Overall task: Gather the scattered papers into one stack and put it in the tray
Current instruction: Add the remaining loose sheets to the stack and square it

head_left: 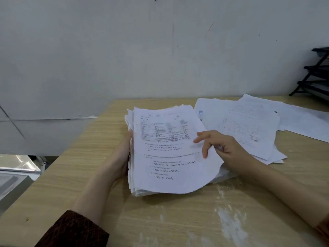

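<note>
A thick stack of white papers (165, 150) lies on a pale wood-grain table (89, 175), held between two bare hands. Its top sheet is a printed form: a ruled table fills the upper half, just beyond the right fingertips, and numbered lines with handwritten answers run below them — the writing is too blurred to read. The stack's edges are ragged and uneven, sheets jutting out along the left side and at the near corner. The left hand (122, 154) lies flat against the stack's left edge, fingers straight and pressed to the paper's side, with the thumb tip just over the top sheet's margin. The right hand (224, 148) is at the stack's right edge, pinching the top sheet's edge between thumb and curled fingers, the forefinger stretched onto the page; the sheet bows upward under it. Beyond and to the right of the right knuckles, more loose papers (249, 125) lie scattered and overlapping on the table, one faintly speckled with print, another with a small blue mark — illegible. At the far right edge, well apart from both hands, stands a black tiered paper tray (318, 75) with slanted supports. A dark brown patterned sleeve (74, 230) covers the left forearm. White scuffs mark the tabletop near the right wrist. A grey wall (124, 50) rises behind.
</note>
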### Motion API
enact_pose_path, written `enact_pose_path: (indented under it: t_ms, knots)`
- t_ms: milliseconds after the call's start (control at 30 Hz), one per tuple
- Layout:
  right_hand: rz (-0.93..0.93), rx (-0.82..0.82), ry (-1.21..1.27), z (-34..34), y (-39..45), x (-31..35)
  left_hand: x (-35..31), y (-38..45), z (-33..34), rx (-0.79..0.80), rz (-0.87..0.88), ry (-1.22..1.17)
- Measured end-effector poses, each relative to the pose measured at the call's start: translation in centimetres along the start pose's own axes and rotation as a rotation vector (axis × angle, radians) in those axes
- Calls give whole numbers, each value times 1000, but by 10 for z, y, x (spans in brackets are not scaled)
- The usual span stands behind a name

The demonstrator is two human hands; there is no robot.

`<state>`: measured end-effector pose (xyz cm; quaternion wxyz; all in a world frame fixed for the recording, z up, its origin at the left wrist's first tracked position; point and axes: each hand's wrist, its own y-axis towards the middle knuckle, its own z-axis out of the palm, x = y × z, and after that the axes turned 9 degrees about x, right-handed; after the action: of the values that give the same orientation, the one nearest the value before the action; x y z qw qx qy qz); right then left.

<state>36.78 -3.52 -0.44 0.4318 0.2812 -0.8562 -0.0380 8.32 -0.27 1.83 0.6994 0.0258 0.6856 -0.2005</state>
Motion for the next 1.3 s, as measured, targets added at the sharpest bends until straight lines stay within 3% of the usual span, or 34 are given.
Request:
enact_pose_path:
  t_ms: [100, 233, 300, 400, 467, 633, 833, 967, 1067, 1133, 1233, 1300]
  knots:
    - [9, -6, -49, 0, 1, -3, 0, 0, -1, 3, -34, -39]
    - [35, -70, -126, -12, 2, -5, 2, -2, -2, 9, -110, 88]
    - [182, -110, -245, -27, 0, -17, 3, -1, -4, -4, -118, 100]
    - [496, -33, -459, -49, -13, -37, 3, -1, -2, -8, -118, 95]
    - [565, 3, -509, -54, -20, -40, 3, 0, -2, -11, -113, 95]
    - [501, -26, -607, -56, -20, -34, 4, 1, -2, -8, -99, 81]
    - [524, 96, -423, -79, -29, -23, 2, -4, 0, -2, -109, 68]
    - [570, 34, -668, -98, -24, -11, 1, -6, 2, 4, -118, 68]
    - [592, 189, -680, -102, -6, 26, 0, -7, 1, -2, -118, 75]
    - [510, 260, -678, -99, 7, 60, 0, -7, 1, -5, -117, 76]
    - [403, 271, -531, -103, 23, 100, 1, -6, 1, -18, -108, 88]
    - [405, 360, -250, -99, 34, 116, 0, -6, 2, -18, -102, 93]
